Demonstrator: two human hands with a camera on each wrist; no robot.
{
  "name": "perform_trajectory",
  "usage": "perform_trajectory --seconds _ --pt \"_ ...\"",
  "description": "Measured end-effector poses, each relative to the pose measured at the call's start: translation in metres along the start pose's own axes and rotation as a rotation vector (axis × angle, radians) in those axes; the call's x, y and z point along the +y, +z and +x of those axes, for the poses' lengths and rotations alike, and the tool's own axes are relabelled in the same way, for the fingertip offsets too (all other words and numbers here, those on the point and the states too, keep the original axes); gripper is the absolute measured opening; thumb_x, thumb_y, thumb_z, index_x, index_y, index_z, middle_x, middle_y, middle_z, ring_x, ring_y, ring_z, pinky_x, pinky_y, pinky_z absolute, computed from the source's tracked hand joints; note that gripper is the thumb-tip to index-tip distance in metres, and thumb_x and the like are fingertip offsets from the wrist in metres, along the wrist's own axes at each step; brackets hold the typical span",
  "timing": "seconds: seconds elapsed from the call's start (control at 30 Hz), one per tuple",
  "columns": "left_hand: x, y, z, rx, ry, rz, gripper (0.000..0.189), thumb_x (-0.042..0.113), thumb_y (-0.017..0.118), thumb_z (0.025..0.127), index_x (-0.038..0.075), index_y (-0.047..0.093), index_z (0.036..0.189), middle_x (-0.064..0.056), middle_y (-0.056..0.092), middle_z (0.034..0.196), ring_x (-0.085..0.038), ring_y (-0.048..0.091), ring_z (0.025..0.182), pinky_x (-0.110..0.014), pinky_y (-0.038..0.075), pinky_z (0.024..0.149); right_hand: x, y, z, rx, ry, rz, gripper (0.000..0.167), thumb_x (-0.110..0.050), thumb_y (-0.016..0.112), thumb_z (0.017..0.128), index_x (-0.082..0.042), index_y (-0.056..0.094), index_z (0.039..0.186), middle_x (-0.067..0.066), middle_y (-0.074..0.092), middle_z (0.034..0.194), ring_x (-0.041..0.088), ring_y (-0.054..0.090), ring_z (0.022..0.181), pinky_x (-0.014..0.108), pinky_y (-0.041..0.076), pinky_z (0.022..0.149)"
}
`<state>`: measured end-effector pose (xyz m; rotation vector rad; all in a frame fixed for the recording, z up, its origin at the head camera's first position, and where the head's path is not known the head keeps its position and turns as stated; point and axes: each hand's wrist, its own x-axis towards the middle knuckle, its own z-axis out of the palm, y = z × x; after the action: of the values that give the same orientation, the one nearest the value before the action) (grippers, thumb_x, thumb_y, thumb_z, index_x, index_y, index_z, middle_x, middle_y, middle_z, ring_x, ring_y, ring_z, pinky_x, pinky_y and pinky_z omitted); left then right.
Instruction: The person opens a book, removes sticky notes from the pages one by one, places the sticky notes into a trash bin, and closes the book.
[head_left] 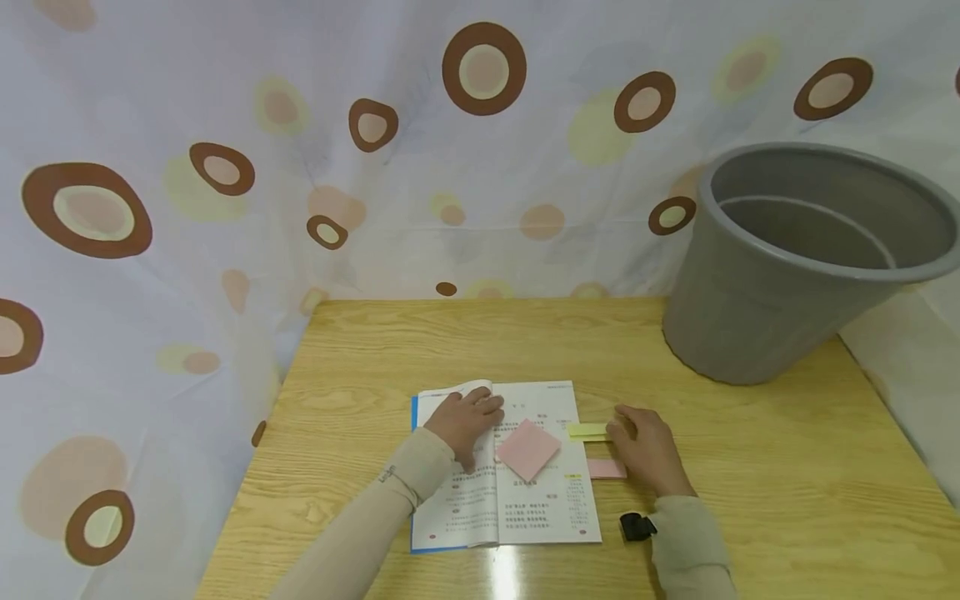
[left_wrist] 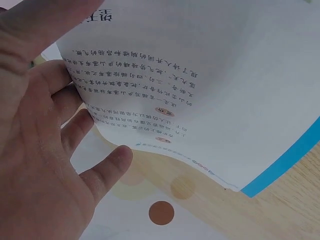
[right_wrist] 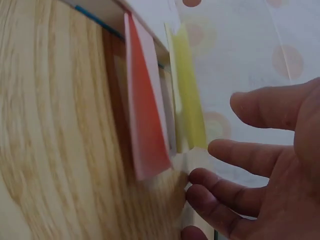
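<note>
An open book [head_left: 540, 508] with a blue cover edge lies on the table. My left hand [head_left: 463, 421] rests on its left page near the spine, fingers spread. The left wrist view shows that page [left_wrist: 240, 80] curving up past the fingers. On the right page lies a square pink sticky note [head_left: 528, 451]. Yellow sticky notes [head_left: 589, 432] and a pink sticky tab [head_left: 606, 469] stick out from the page's right edge. My right hand [head_left: 651, 450] is beside them; in the right wrist view its index fingertip is right at the yellow note's end, with the thumb apart.
A large grey bin [head_left: 757, 308] stands at the back right of the wooden table [head_left: 465, 342]. A curtain [head_left: 405, 200] with brown and yellow circles hangs behind. A black wrist device [head_left: 637, 527] is at my right sleeve.
</note>
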<state>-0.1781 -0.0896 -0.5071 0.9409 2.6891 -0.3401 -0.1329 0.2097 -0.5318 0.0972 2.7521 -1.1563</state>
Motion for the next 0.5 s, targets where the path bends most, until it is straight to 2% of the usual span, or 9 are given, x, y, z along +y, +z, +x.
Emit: perform_trajectory --seconds 0.23,0.4,0.5 --pt "-0.002 -0.003 0.000 -0.004 0.004 -0.007 0.100 0.045 0.091 0.063 0.029 0.044 0.149 0.013 0.033 0.162 -0.013 0.027 0.152 -0.034 0.040 0.117 0.001 -0.002 0.004 -0.052 0.006 -0.065 0.052 -0.030 0.053 0.100 0.000 0.049 0.143 0.032 0.041 0.145 0.054 0.035 0.133 0.071 0.033 0.108" --pt "-0.002 -0.003 -0.002 -0.001 0.008 -0.025 0.099 0.044 0.091 0.063 0.028 0.044 0.149 0.012 0.034 0.161 -0.014 0.027 0.152 -0.034 0.040 0.117 0.006 -0.003 0.010 -0.078 -0.028 -0.075 0.048 -0.029 0.057 0.098 -0.003 0.056 0.138 0.028 0.049 0.134 0.050 0.042 0.124 0.068 0.040 0.102" --pt "-0.002 -0.003 -0.002 -0.003 0.006 -0.033 0.098 0.043 0.091 0.063 0.028 0.044 0.148 0.012 0.034 0.161 -0.014 0.027 0.152 -0.034 0.040 0.117 0.008 -0.003 0.013 -0.080 -0.019 -0.082 0.044 -0.027 0.059 0.096 -0.005 0.061 0.133 0.026 0.051 0.130 0.047 0.044 0.120 0.066 0.043 0.097"
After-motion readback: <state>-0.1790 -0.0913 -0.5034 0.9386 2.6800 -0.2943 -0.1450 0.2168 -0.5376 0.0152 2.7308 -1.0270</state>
